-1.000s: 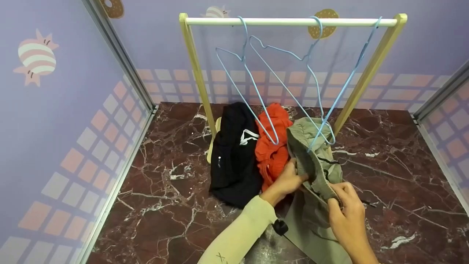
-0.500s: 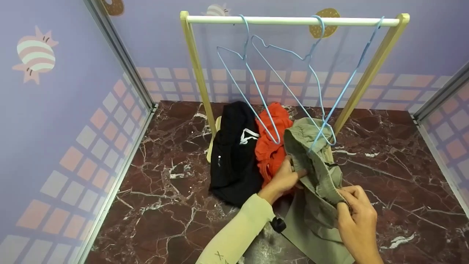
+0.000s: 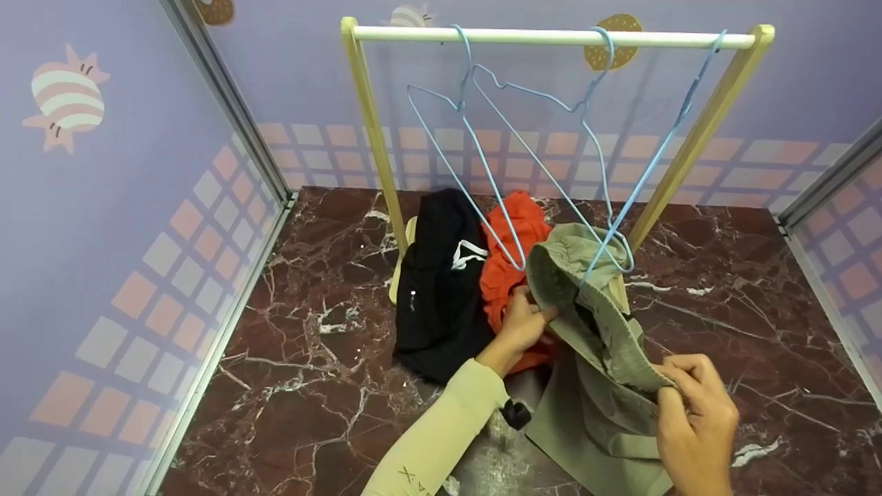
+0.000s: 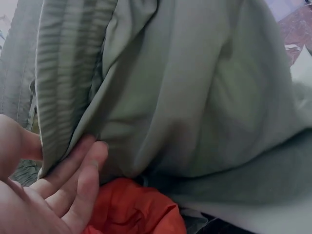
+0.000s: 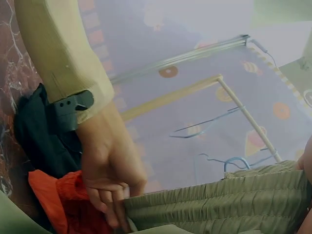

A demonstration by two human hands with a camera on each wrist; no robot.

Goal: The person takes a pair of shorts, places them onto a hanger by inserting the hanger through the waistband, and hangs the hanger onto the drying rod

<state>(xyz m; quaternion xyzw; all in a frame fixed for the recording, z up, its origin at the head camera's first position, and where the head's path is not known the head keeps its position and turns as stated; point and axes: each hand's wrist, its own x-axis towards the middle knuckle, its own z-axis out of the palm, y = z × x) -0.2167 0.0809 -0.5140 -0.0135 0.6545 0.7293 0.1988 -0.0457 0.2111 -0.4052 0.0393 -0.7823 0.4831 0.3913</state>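
Olive-green trousers [image 3: 613,331] with a gathered elastic waistband are held up in front of the rack, their waist spread wide. My left hand [image 3: 520,324] pinches the near left side of that waistband; in the left wrist view, the thumb and fingers of the left hand [image 4: 58,185] lie on either side of the cloth. At the opposite end, my right hand [image 3: 696,406] grips the waistband between thumb and curled fingers. The lower end of the rightmost blue wire hanger [image 3: 644,176] reaches the waist opening; whether it sits inside cannot be told.
A white rail [image 3: 537,36] on wooden posts carries the blue hangers, including a left hanger [image 3: 475,158] and a middle hanger [image 3: 541,162]. Black bottoms [image 3: 441,296] with a white drawstring and a red garment [image 3: 506,262] lie on the dark marbled floor [image 3: 296,427]. Walls enclose the sides.
My right hand has moved right and toward me, and my left hand slightly left and up. The trousers' waistband is stretched wider between them.
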